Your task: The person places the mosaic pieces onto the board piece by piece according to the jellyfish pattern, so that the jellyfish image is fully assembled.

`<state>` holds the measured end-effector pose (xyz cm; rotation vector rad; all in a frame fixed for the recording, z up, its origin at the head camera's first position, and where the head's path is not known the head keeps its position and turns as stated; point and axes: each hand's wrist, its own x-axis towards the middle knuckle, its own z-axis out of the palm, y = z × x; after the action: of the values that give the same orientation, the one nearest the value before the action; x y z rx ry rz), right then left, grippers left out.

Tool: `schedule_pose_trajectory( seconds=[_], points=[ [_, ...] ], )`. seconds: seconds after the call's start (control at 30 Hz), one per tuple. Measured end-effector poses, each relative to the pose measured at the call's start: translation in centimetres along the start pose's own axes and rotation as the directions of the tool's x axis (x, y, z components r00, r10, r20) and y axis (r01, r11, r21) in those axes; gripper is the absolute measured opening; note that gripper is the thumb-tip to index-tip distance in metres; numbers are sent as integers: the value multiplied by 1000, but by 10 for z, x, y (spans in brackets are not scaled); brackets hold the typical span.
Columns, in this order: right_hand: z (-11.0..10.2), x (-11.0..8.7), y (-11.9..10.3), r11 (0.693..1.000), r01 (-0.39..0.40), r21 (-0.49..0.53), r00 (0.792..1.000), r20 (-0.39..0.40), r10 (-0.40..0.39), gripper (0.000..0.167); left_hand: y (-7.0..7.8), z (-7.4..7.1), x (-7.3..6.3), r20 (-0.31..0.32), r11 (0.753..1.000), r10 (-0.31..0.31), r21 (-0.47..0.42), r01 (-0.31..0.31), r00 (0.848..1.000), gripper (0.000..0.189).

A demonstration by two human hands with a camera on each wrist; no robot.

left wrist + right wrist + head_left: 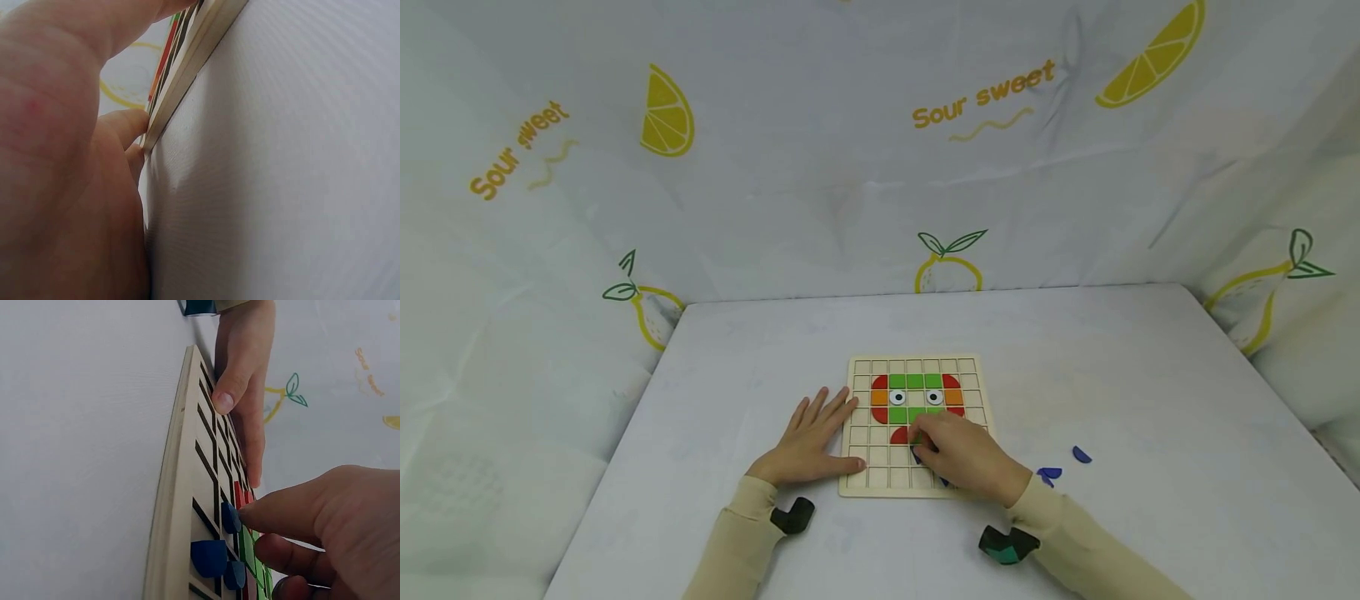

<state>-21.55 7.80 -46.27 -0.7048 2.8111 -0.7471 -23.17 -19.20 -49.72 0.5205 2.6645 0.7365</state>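
A square wooden grid board (878, 477) lies on the table, holding red, green and orange pieces and two eye discs. My left hand (805, 446) is spread at its left side, thumb and fingertips resting on the edge. Over the lower middle cells, my right hand (966, 454) has bent fingers, and its thumb tip is against a small blue piece (230, 517) on the board. The index fingertip's contact with that piece is hidden. Closer to the camera in the right wrist view sit a blue rounded piece (209, 557) and another blue piece (235, 575).
To the right of the board lie loose blue pieces (1049, 473) near the right wrist and a blue half-circle (1081, 454) farther out. A white cloth with lemon prints (951, 271) hangs behind the table (760, 350).
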Motion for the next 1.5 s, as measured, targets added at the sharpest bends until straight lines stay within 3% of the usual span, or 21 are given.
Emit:
schedule_pose_trajectory(
  seconds=[0.2, 0.47, 0.63, 0.77, 0.9, 1.2, 1.5],
  points=[
    [-10, -1, 6, 992, -15, 123, 1000, 11, 13, 11, 4, -1, -2, -22, 1000, 19, 5, -19, 1000, 97],
    [-38, -1, 16, 966, 92, 242, 995, 4, -96, 13, 3, 1, -1, -31, 1000, 14, -3, -14, 999, 98],
    [-56, -8, 23, 965, 135, 223, 989, 30, -145, 11, 4, -1, -2, -25, 1000, 4, 9, -4, 1000, 97],
    [-70, -15, 28, 968, 158, 193, 987, -10, -159, 8, 4, -1, -2, -21, 1000, 4, 14, -3, 1000, 97],
    [-81, -25, 32, 974, 119, 190, 993, -44, -113, 9, 4, -2, -1, -10, 1000, -7, 16, 7, 1000, 97],
    [-88, -59, 56, 987, -14, 161, 1000, -17, 17, 13, 7, -4, -1, -8, 1000, -21, 23, 21, 1000, 98],
    [-88, -87, 79, 995, 0, 95, 999, -44, 4, 11, 5, 0, 0, -8, 999, -12, 31, 13, 1000, 98]
  ],
)
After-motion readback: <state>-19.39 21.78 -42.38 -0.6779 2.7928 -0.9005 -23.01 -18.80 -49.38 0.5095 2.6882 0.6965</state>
